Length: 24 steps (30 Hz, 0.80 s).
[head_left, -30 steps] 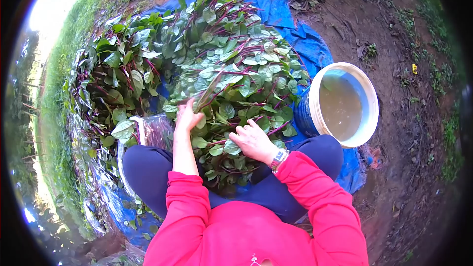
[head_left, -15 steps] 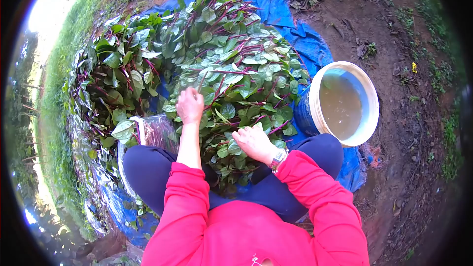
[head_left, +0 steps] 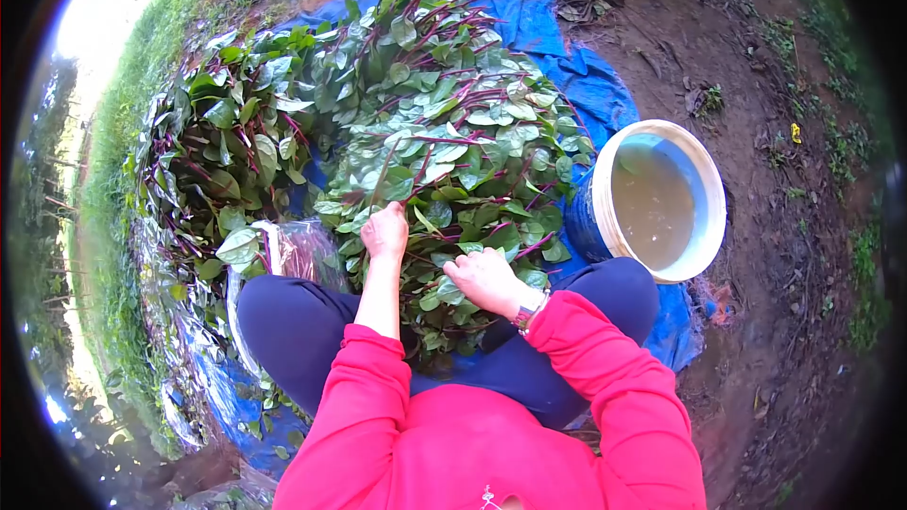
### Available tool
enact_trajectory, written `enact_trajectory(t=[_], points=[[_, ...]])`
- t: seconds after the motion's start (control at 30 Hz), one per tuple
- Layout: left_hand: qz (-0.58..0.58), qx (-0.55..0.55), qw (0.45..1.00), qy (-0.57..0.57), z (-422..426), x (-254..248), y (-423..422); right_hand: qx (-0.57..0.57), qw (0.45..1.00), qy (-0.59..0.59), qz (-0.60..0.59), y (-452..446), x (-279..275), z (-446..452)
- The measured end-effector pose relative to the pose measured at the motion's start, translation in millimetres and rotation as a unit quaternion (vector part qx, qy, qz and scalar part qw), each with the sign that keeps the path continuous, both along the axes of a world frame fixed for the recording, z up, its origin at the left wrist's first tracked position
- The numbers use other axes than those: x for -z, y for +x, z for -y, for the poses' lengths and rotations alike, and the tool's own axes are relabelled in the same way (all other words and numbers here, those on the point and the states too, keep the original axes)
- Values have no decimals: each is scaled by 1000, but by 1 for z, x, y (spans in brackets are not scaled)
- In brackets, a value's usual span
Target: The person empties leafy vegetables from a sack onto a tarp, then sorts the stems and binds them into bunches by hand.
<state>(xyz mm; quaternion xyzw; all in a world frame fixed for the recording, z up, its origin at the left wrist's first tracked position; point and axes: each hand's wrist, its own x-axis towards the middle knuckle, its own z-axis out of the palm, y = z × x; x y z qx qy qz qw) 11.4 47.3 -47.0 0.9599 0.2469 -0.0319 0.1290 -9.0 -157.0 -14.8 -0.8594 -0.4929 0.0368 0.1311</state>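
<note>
1. Two bare hands work low over the near side of a leafy heap. The left hand [head_left: 385, 232] has its fingers curled inward into a closed shape; a thin brownish strip [head_left: 385, 168] runs up and away just beyond the knuckles. Whether the fingers pinch it cannot be told.
2. The right hand [head_left: 484, 280], beside and apart from the left, lies back upward over the leaves with its fingers bent; its fingertips are at a leaf [head_left: 452, 291], but whether they pinch it cannot be told. A wristwatch [head_left: 530, 308] encircles this wrist.
3. Around and beyond both hands spreads the main heap of leafy stems [head_left: 444, 104], green-leaved and purplish-red in the stem, reaching back to the person's lap.
4. A second, darker heap [head_left: 222, 146] adjoins it at the left. Clear plastic wrapping [head_left: 307, 250] lies between this heap and the left knee.
5. The person [head_left: 472, 444], in a red long-sleeved top and dark blue trousers, sits with knees spread.
6. Near the right knee, a bucket [head_left: 605, 198], blue outside with a whitish rim, leans slightly and contains cloudy brownish water [head_left: 652, 208].
7. A blue tarpaulin [head_left: 515, 0] underlies the heaps; bare brown soil [head_left: 756, 321] extends to the right.
</note>
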Motion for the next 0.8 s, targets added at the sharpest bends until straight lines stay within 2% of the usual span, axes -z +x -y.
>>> enact_trajectory(t=[0.03, 0.07, 0.13, 0.17, 0.2, 0.27, 0.3, 0.33, 0.4, 0.43, 0.47, 0.5, 0.53, 0.57, 0.6, 0.67, 0.7, 0.77, 0.8], points=[[-48, -21, 998, -18, -4, -5, 4, 0, 1000, 14, 4, 0, 2, -1], [-48, -21, 998, -18, -4, -9, 3, -1, 1000, 28, 8, -1, 3, -2], [88, -7, 988, 126, 0, -27, 1, 0, 999, 36, 9, 1, -1, -4], [101, -22, 992, 75, -1, -27, 9, 0, 999, 43, 12, 1, -2, -5], [100, -22, 992, 77, -1, -23, 15, -1, 999, 45, 11, 2, -3, -7], [129, 100, 981, 101, 1, -11, 24, 7, 1000, -1, -20, 3, -4, -7], [75, 110, 985, 106, 5, -11, 26, 7, 1000, -2, -19, 5, -7, -7], [76, 110, 985, 105, 3, -12, 28, 22, 1000, -10, -10, 6, -10, -7], [63, 89, 994, -13, -2, -13, 30, 38, 999, -19, -2, 9, -17, -4], [190, 111, 975, -22, 0, -29, 26, 52, 998, 10, 40, 12, -23, -2], [210, 104, 971, -45, 3, -45, 20, 66, 994, 41, 79, 13, -27, -1], [196, 124, 967, -110, 5, -63, 12, 64, 993, 78, 65, 15, -27, 0], [183, 139, 957, -175, 6, -79, 4, 57, 987, 102, 113, 16, -28, 1], [76, 152, 957, -235, 9, -94, -3, 49, 986, 109, 117, 14, -35, 0], [43, 249, 930, -268, 7, -93, -10, 40, 985, 116, 123, 12, -44, 0], [-165, 301, 874, -343, 14, -117, -18, 44, 989, 100, 98, 0, -50, 1], [-165, 301, 874, -343, 11, -112, -18, 27, 998, 33, 46, -11, -44, 7], [-66, 356, 872, -328, 7, -82, -17, 19, 1000, 7, 12, -32, -39, 13], [-31, 309, 910, -276, 7, -56, -13, 16, 1000, 0, 17, -39, -37, 14]])
